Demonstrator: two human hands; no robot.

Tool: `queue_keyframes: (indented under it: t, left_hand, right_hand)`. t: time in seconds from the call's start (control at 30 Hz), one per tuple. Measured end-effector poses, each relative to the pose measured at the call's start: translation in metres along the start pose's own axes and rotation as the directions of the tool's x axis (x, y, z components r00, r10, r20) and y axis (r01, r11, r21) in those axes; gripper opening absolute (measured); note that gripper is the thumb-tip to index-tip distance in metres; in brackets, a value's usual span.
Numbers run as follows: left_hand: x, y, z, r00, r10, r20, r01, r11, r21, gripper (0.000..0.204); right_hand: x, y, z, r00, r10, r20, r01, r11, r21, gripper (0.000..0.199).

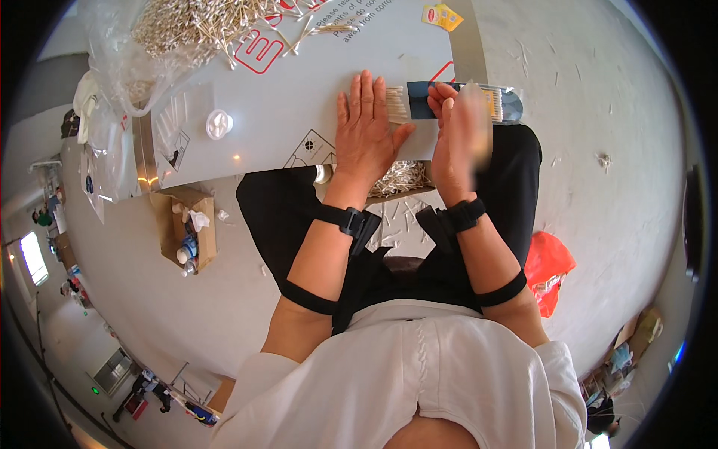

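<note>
My left hand (365, 123) lies flat, fingers together, on the grey table (284, 112), pressing on a bundle of cotton swabs (396, 105) that pokes out from a clear packet with a dark blue card (420, 101). My right hand (458, 138) is blurred and held edge-on against the packet's right side, fingers around its swab-filled end (495, 101). A big loose heap of cotton swabs (202, 22) lies at the table's far left.
A white round cap (219, 124) and clear plastic bags (120, 67) sit on the table's left. More swabs lie in a tray (404, 179) on my lap. A cardboard box (187, 232) and an orange bag (547, 269) stand on the floor.
</note>
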State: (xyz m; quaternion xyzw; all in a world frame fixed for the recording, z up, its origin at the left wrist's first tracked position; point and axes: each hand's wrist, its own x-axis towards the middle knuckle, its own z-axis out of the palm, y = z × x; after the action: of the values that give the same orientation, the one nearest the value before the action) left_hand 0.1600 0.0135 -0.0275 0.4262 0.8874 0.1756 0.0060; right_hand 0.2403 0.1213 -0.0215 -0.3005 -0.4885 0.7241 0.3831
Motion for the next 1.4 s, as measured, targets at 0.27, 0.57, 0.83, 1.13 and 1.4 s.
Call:
queue_keyframes:
  t: [0.27, 0.57, 0.83, 1.13, 1.4]
  left_hand:
    - [0.014, 0.013, 0.014, 0.997, -0.073, -0.018, 0.072, 0.997, -0.019, 0.081]
    - [0.017, -0.002, -0.002, 0.993, 0.083, -0.082, -0.09, 0.993, -0.082, 0.065]
    - [0.026, 0.002, 0.007, 0.947, -0.167, -0.274, -0.048, 0.77, -0.636, 0.053]
    - [0.031, 0.01, 0.012, 0.938, -0.284, -0.201, -0.035, 0.499, -0.866, 0.056]
    - [0.005, 0.012, -0.003, 0.99, 0.071, -0.124, -0.093, 0.98, -0.176, 0.072]
  right_hand:
    - [0.009, 0.004, 0.002, 0.999, 0.004, 0.051, -0.005, 1.0, 0.019, 0.038]
    - [0.014, 0.006, -0.008, 0.996, -0.026, 0.086, 0.027, 1.0, -0.009, 0.037]
    - [0.034, 0.012, -0.004, 0.984, -0.007, 0.178, 0.007, 1.0, -0.001, 0.042]
    - [0.031, 0.015, 0.007, 0.963, -0.012, 0.268, 0.023, 0.999, -0.039, 0.054]
    - [0.028, 0.005, -0.006, 0.983, 0.087, 0.163, -0.11, 0.984, 0.142, 0.049]
